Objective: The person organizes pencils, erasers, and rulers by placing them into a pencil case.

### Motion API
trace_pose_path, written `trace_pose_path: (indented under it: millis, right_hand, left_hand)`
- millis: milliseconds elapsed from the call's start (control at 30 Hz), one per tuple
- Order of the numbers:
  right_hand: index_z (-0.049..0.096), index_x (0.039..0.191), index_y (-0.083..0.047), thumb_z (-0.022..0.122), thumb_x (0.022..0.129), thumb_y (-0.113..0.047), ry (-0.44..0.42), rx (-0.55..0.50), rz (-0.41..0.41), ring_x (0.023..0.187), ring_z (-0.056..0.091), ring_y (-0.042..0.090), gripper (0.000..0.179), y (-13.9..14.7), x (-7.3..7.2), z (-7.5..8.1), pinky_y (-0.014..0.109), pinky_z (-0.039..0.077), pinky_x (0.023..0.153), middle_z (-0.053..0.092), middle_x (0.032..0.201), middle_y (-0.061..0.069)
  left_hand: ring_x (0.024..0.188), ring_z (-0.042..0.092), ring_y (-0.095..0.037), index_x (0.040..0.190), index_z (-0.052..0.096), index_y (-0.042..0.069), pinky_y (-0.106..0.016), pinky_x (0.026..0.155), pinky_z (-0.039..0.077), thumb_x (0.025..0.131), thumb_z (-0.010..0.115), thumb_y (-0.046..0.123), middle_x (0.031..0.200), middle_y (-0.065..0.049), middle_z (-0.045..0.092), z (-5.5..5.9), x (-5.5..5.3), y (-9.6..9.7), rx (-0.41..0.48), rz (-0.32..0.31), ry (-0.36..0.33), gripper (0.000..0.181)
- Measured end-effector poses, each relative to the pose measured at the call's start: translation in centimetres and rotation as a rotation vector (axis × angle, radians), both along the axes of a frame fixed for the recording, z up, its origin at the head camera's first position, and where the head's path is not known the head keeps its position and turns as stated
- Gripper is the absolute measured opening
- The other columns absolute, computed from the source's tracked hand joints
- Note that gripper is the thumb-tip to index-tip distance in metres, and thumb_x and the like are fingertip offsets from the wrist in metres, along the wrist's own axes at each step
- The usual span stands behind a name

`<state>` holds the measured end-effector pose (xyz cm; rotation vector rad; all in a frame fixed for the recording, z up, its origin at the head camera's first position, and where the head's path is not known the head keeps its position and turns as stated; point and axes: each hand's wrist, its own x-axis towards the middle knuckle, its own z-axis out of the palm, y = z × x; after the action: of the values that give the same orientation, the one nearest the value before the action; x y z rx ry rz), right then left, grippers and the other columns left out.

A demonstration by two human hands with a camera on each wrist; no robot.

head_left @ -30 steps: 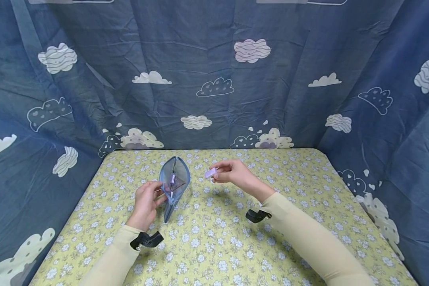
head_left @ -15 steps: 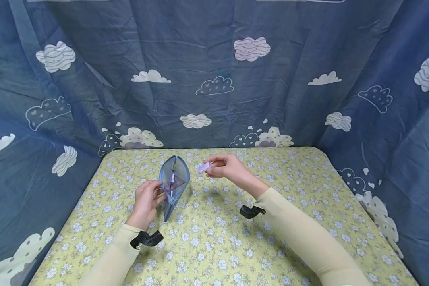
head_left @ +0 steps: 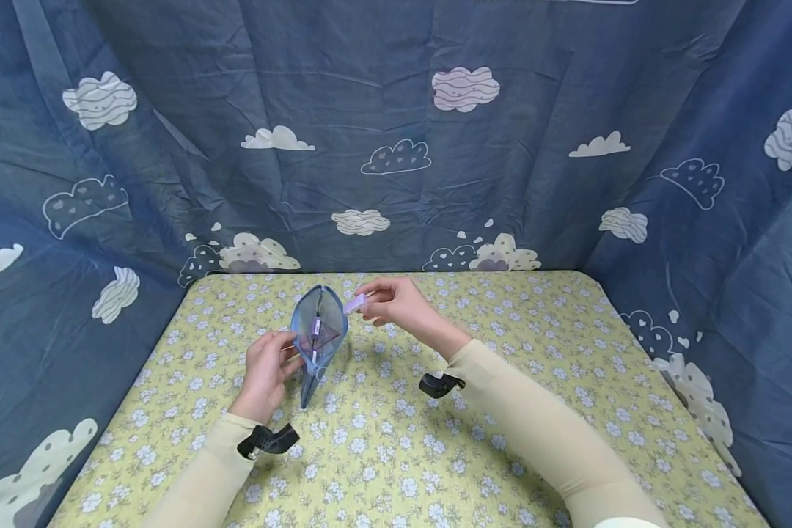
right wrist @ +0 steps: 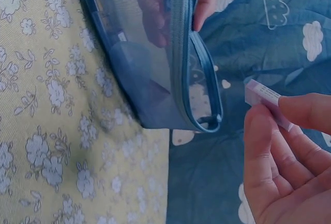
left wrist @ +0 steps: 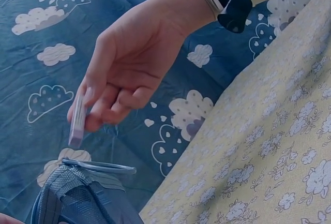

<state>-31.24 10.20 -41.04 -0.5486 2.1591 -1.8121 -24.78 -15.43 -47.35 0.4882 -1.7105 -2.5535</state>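
Observation:
A blue zip pencil case (head_left: pixel 335 345) with see-through sides stands on edge in the head view, its mouth gaping upward. My left hand (head_left: pixel 264 372) holds it by the left side. Inside lie a slim purple-and-white item (head_left: pixel 316 328) and other dark shapes that I cannot make out. Between thumb and fingers, my right hand (head_left: pixel 399 304) pinches a small lilac eraser (head_left: pixel 354 304) with a white label. In the right wrist view the eraser (right wrist: pixel 262 95) is apart from the case's zipped rim (right wrist: pixel 209 74). From the left wrist, the eraser (left wrist: pixel 77 125) appears above the case (left wrist: pixel 90 195).
A yellow floral cloth (head_left: pixel 396 440) covers the table. Dark blue curtains (head_left: pixel 396 191) with cloud prints rise behind it and at both sides. Black camera mounts (head_left: pixel 441 384) sit at both wrists, over cream sleeves.
My right hand has moved left with the eraser, from well right of the pencil case to close by its mouth's right rim. The left hand and the case have barely shifted.

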Motion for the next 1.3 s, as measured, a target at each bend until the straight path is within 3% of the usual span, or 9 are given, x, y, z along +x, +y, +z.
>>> trace_pose_path:
  millis: [267, 467, 667, 900, 1133, 1300]
  right_hand:
    - [0.067, 0.126, -0.004, 0.069, 0.094, -0.005, -0.011, 0.032, -0.009, 0.091, 0.071, 0.026, 0.032, -2.0, -0.5, -0.3, 0.045, 0.058, 0.085, 0.073, 0.106, 0.019]
    - [0.067, 0.125, -0.004, 0.067, 0.092, -0.003, 0.032, 0.075, -0.024, 0.085, 0.071, 0.028, 0.033, -3.0, -0.7, 0.2, 0.040, 0.061, 0.075, 0.073, 0.104, 0.020]
    - [0.068, 0.124, -0.003, 0.066, 0.091, -0.002, 0.050, 0.100, -0.020, 0.084, 0.069, 0.033, 0.033, -3.7, -1.2, -0.4, 0.044, 0.059, 0.070, 0.072, 0.102, 0.022]
    - [0.070, 0.122, -0.008, 0.066, 0.092, -0.007, 0.074, 0.156, -0.020, 0.083, 0.068, 0.036, 0.030, -4.5, -1.1, -0.8, 0.034, 0.055, 0.059, 0.073, 0.100, 0.021]
    - [0.072, 0.117, -0.015, 0.070, 0.094, -0.011, 0.056, 0.230, -0.009, 0.084, 0.068, 0.038, 0.024, -4.8, -1.0, -1.1, 0.036, 0.058, 0.061, 0.073, 0.095, 0.018]
    - [0.073, 0.115, -0.015, 0.072, 0.093, -0.010, 0.047, 0.223, -0.033, 0.082, 0.068, 0.038, 0.022, -4.4, -0.9, -1.2, 0.036, 0.058, 0.061, 0.072, 0.093, 0.021]
  left_hand:
    - [0.085, 0.070, -0.022, 0.084, 0.057, 0.004, -0.040, 0.085, 0.059, 0.097, 0.063, 0.010, 0.092, -0.008, 0.069, -0.2, -0.2, -0.3, -0.002, 0.000, -0.002, 0.015]
    - [0.087, 0.069, -0.023, 0.084, 0.055, 0.003, -0.038, 0.081, 0.060, 0.096, 0.063, 0.009, 0.092, -0.006, 0.069, -0.2, -0.3, -0.3, 0.002, 0.014, -0.003, 0.016]
    - [0.088, 0.069, -0.024, 0.083, 0.054, 0.003, -0.037, 0.080, 0.060, 0.095, 0.063, 0.008, 0.094, -0.008, 0.069, -0.2, -0.2, -0.3, 0.005, 0.018, -0.009, 0.016]
    - [0.089, 0.069, -0.025, 0.084, 0.056, 0.002, -0.037, 0.079, 0.060, 0.095, 0.064, 0.007, 0.094, -0.009, 0.069, -0.4, 0.0, -0.3, 0.010, 0.025, -0.009, 0.014]
    - [0.091, 0.068, -0.026, 0.084, 0.058, 0.004, -0.039, 0.084, 0.059, 0.096, 0.065, 0.009, 0.095, -0.009, 0.069, -0.5, -0.1, -0.1, 0.021, 0.010, -0.011, 0.014]
    - [0.090, 0.068, -0.025, 0.085, 0.056, 0.004, -0.039, 0.083, 0.059, 0.096, 0.064, 0.009, 0.096, -0.009, 0.069, -0.6, -0.1, 0.0, 0.011, 0.008, -0.007, 0.014]
